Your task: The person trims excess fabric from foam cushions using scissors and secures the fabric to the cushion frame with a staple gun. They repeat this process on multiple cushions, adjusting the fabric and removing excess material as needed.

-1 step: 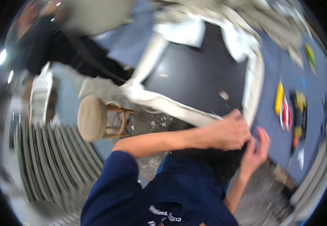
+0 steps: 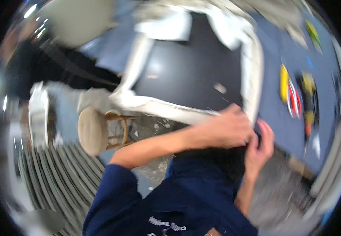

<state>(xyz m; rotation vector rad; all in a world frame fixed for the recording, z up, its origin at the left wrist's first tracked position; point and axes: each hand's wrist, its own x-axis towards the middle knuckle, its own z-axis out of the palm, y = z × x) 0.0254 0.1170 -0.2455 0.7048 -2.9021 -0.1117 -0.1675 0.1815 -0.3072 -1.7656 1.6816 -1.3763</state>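
A padded panel (image 2: 190, 70) lies before me, its black backing up and cream fabric (image 2: 253, 78) with white lining wrapped around its edges. My left hand (image 2: 231, 128) is closed on the fabric at the near right corner, its fingertips just over the backing's edge. Just right of that corner is my right hand (image 2: 260, 147). Its thumb reaches toward the left hand, and the fingers curve upward, apart from the thumb, with a dark gap between. Blur and the left hand hide the fabric fold under the fingers.
On the blue-grey table (image 2: 270, 47) at right lie a yellow-handled tool (image 2: 283, 82), red-and-white-handled scissors or pliers (image 2: 294, 100) and a yellow-black power tool (image 2: 309, 94). A round-seated wooden stool (image 2: 92, 131) and stacked grey panels (image 2: 60, 169) stand left. A person in black (image 2: 72, 65) is far left.
The whole view has shifted, so the panel and tools sit further left and higher. My right hand has come closer to the corner, its fingers more bent. The left hand keeps its hold.
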